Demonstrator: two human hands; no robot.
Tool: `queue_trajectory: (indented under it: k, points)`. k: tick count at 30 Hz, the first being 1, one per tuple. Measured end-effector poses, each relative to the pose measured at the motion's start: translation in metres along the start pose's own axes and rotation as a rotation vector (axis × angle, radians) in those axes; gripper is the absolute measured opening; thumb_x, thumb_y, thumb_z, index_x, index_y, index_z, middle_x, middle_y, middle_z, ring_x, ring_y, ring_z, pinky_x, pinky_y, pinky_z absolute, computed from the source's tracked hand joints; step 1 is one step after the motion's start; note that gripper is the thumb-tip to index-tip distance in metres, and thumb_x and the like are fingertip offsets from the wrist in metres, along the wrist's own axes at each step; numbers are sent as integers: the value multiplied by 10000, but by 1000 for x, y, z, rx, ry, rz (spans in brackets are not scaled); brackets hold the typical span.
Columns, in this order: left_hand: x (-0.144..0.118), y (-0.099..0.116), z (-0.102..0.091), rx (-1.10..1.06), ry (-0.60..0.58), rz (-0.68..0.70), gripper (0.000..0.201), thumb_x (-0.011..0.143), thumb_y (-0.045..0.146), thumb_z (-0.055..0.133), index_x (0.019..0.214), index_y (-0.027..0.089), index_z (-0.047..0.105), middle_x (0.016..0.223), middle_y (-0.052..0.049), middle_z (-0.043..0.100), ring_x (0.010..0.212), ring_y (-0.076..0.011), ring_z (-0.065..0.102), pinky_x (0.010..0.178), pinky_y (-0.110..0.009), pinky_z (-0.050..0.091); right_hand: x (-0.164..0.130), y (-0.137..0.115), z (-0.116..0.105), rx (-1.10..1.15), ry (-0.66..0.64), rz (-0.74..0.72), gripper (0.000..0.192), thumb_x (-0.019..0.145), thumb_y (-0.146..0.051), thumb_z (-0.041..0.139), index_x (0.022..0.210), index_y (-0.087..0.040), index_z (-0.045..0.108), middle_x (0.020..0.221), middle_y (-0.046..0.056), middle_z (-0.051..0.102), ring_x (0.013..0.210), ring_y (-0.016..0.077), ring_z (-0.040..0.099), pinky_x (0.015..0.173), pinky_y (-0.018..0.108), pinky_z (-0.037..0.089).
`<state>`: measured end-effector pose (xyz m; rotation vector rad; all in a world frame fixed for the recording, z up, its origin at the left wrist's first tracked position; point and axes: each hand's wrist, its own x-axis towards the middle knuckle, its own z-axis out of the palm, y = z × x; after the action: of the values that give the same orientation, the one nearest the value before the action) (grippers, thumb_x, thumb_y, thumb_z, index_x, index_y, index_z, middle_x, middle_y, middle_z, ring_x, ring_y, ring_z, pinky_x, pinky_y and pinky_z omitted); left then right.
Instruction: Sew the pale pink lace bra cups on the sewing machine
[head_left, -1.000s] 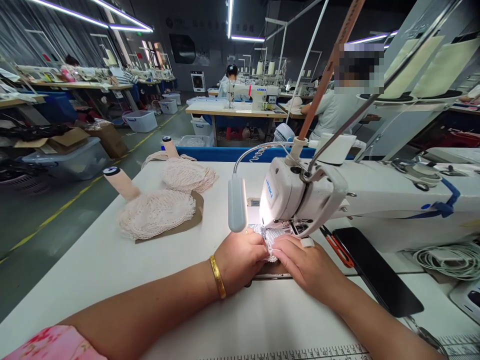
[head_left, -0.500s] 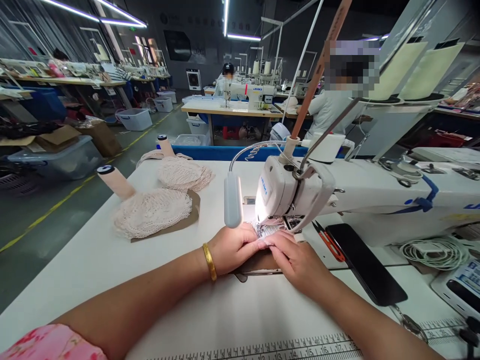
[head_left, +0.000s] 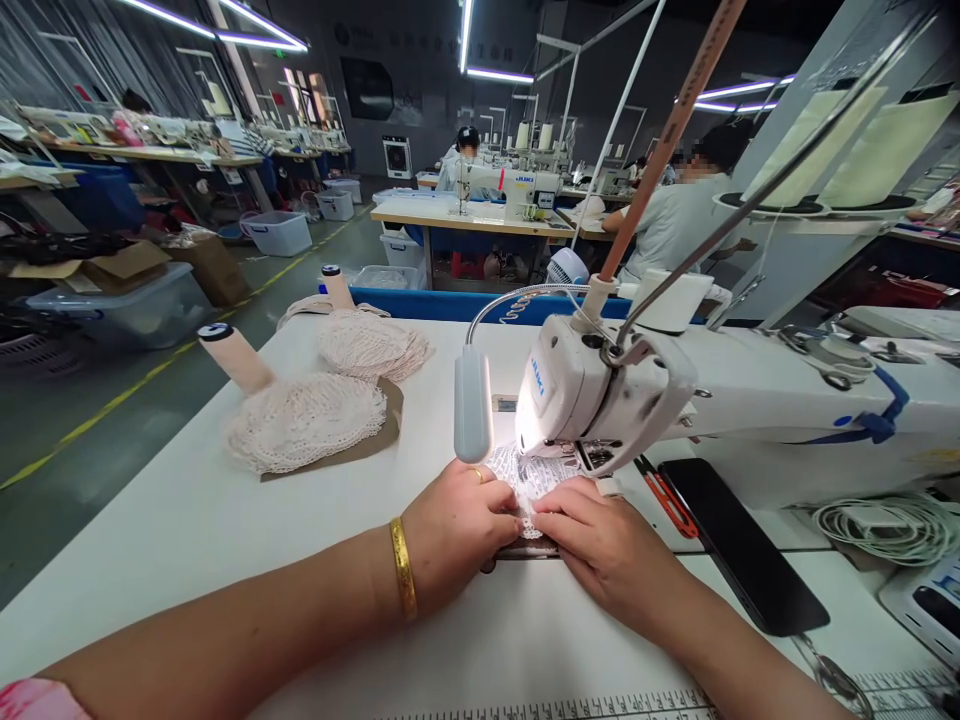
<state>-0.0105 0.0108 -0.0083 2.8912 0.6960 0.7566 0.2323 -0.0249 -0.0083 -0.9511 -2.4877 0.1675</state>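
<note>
A piece of white lace fabric (head_left: 534, 488) lies under the head of a white sewing machine (head_left: 555, 385), lit by its small lamp (head_left: 472, 410). My left hand (head_left: 456, 535), with a ring and a gold bangle, has its fingers curled onto the lace's left edge. From the other side, my right hand (head_left: 611, 545) pinches the lace near its front edge, fingers bent together. Both hands rest low at the machine bed, close to each other. The needle area is partly hidden by the machine head.
Lace pieces (head_left: 307, 420) lie stacked at the left beside a thread cone (head_left: 236, 358). Right of the machine are orange snips (head_left: 667, 500), a black phone (head_left: 742, 545) and a coiled cable (head_left: 885, 525). A ruler (head_left: 600, 706) runs along the front. Co-workers sit beyond.
Both hands have come slightly nearer to me and moved a little apart. More of the lace now shows between them. The view has shifted slightly.
</note>
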Motion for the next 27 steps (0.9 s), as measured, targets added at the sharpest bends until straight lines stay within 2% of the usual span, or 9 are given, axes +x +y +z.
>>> queue_trajectory:
  k: [4,8,11,15,23,27]
  points:
    - [2,-8,2,16,6,3,113,924,163,658,946,204,761,972,-25,759,837,-201,674,756,-391,408,2,2,2,-54,36,4,332,930,27,484,1105,-188,666,1036,70,715,951,234,638,739,331,479]
    - [6,-12,2,57,32,29,156,953,134,614,947,188,761,1002,-38,767,862,-206,687,800,-405,430,1,4,4,-105,57,16,382,922,34,469,1175,-178,663,1061,87,721,990,256,649,725,342,510]
    - [6,-10,3,58,61,72,159,952,116,598,960,165,749,986,-44,766,886,-213,680,827,-405,439,0,4,5,-109,52,34,387,921,30,462,1171,-182,666,1066,88,723,986,259,656,699,345,515]
    - [3,-8,6,51,67,118,181,947,84,573,1005,144,734,914,-38,766,813,-193,654,829,-395,445,0,4,5,-107,52,27,381,922,25,454,1163,-182,663,1063,88,726,979,255,664,685,344,515]
    - [6,-14,7,85,69,110,197,950,79,556,990,144,738,967,-45,774,821,-200,657,853,-417,457,1,7,9,-167,90,46,387,906,26,437,1136,-185,666,1098,95,748,1040,269,659,705,354,516]
    - [9,-19,6,120,68,101,217,966,71,541,980,149,742,981,-42,776,827,-198,661,843,-411,459,1,9,11,-195,88,84,405,905,17,431,1154,-195,670,1152,98,751,981,249,678,667,334,499]
